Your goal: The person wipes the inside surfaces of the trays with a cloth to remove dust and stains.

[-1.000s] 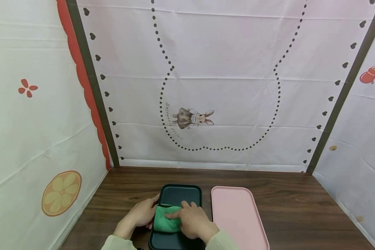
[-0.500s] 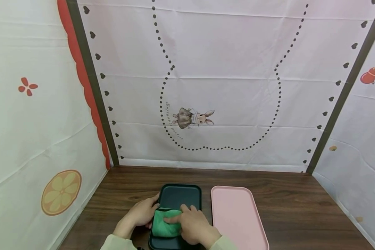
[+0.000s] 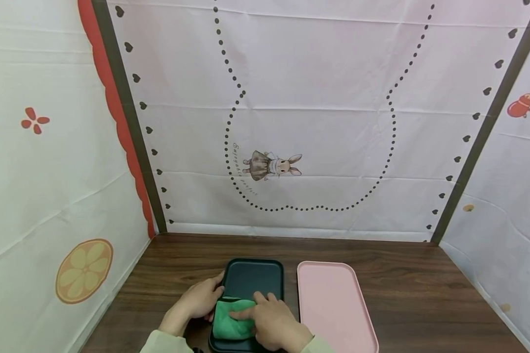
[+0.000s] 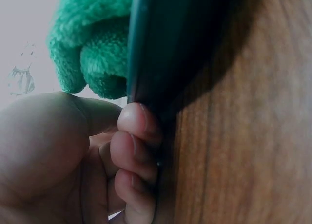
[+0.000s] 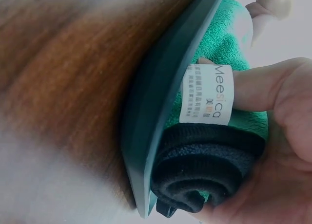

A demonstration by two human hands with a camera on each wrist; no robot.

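On the near half of the dark tray [image 3: 253, 279], the green cloth [image 3: 227, 326] has slid a little closer to the person over the last second, uncovering more of the tray's floor behind it and nearing the near rim. The right hand [image 3: 274, 323] has travelled with it, one digit pointing leftward across the top. In the right wrist view its grip is closed on the cloth, which is bunched in folds, with a white label [image 5: 209, 95] and a rolled dark trim [image 5: 204, 160] showing at the side.

The left hand [image 3: 198, 299] has stayed at the tray's left edge. Its grip is closed there, the fingertips curled against the outer wall in the left wrist view. The tray keeps its place on the desk [image 3: 415, 289], so the cloth is moving over it rather than with it.

I take this for a wiping stroke drawn toward the body, the left hand serving as the brace. The stroke seems close to its end, since only a narrow strip of floor lies between cloth and near rim; going on from here would probably call for a change of direction. The pink tray [image 3: 335, 304], just to the right, has not shifted.
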